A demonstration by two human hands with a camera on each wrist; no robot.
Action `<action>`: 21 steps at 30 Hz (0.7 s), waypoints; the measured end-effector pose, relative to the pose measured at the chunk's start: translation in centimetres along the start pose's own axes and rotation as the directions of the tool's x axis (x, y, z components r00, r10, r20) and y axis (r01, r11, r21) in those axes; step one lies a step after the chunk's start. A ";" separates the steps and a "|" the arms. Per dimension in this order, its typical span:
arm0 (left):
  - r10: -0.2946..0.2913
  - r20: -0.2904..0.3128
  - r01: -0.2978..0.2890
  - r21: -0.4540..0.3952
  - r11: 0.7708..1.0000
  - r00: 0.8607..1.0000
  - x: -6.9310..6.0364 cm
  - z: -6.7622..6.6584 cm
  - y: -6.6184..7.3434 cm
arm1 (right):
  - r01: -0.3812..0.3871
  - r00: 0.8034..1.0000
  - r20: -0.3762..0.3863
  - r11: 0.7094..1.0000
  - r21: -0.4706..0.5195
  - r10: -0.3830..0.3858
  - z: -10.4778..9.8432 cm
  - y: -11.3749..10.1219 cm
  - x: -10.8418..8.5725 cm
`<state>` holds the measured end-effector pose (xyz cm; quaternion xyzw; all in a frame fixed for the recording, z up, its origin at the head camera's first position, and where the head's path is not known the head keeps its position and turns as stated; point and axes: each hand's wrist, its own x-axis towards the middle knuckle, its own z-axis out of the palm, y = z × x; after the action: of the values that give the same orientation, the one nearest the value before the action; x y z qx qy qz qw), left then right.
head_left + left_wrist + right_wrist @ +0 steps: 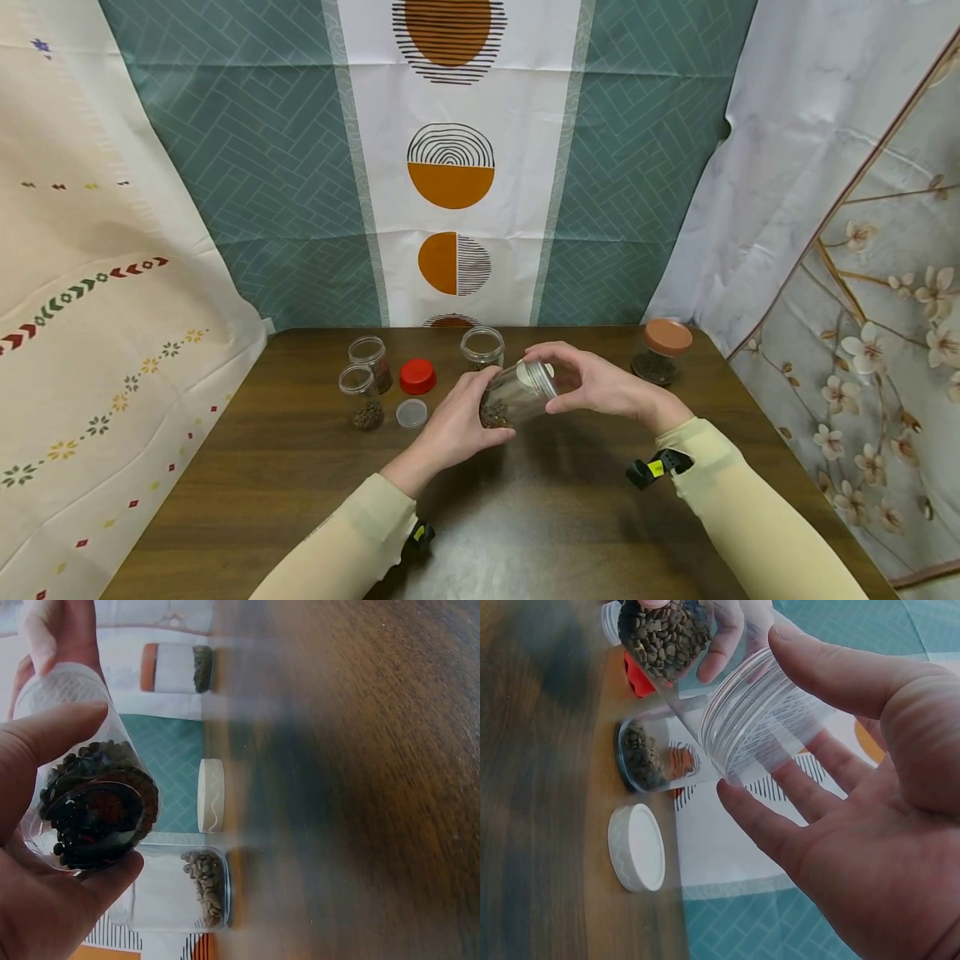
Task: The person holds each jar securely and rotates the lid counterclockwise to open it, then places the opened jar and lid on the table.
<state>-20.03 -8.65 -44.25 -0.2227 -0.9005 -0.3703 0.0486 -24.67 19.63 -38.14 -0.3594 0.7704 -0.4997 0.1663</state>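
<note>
A clear jar (517,393) with brown pellets in its lower part is tilted above the table, its mouth toward the right. My left hand (468,417) grips it near the base, thumb on one side and fingers on the other. At the mouth, my right hand (592,382) holds the ridged rim (739,705) between thumb and fingertips. Whether a clear lid sits on that rim, I cannot tell. Just behind the held jar stands an open jar (482,343) of pellets. A white lid (646,847) lies on the table beside it.
Two open jars, one at the back (371,360) and one nearer (362,398), stand on the left. Close to them lie a red lid (417,377) and a clear lid (411,413). A jar with an orange-brown lid (667,337) is at the back right. Curtains border the table (247,483).
</note>
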 end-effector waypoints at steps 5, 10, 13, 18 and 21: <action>0.002 -0.002 -0.002 -0.002 1.000 1.000 0.0 0.0 -0.1 | -0.006 1.000 0.000 1.000 -0.003 0.006 -0.1 0.0 -0.1; 0.000 -0.012 0.000 -0.008 1.000 1.000 0.0 0.0 -0.1 | -0.019 1.000 -0.003 1.000 0.003 0.019 -0.2 0.2 -0.2; 0.000 -0.018 -0.001 -0.007 1.000 1.000 -0.1 -0.1 -0.1 | -0.019 1.000 -0.009 1.000 -0.001 0.019 -0.3 0.3 -0.1; -0.003 -0.021 0.003 -0.003 1.000 1.000 -0.1 -0.1 -0.1 | -0.035 0.999 -0.025 0.999 -0.010 0.035 -0.2 0.1 -0.2; -0.005 -0.023 0.005 -0.002 1.000 1.000 -0.2 -0.1 -0.2 | -0.043 0.999 -0.034 0.999 -0.018 0.043 -0.3 0.1 -0.3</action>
<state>-19.95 -8.92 -44.34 -0.2164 -0.9001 -0.3737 0.0581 -24.62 20.04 -38.12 -0.3358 0.7854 -0.4946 0.1606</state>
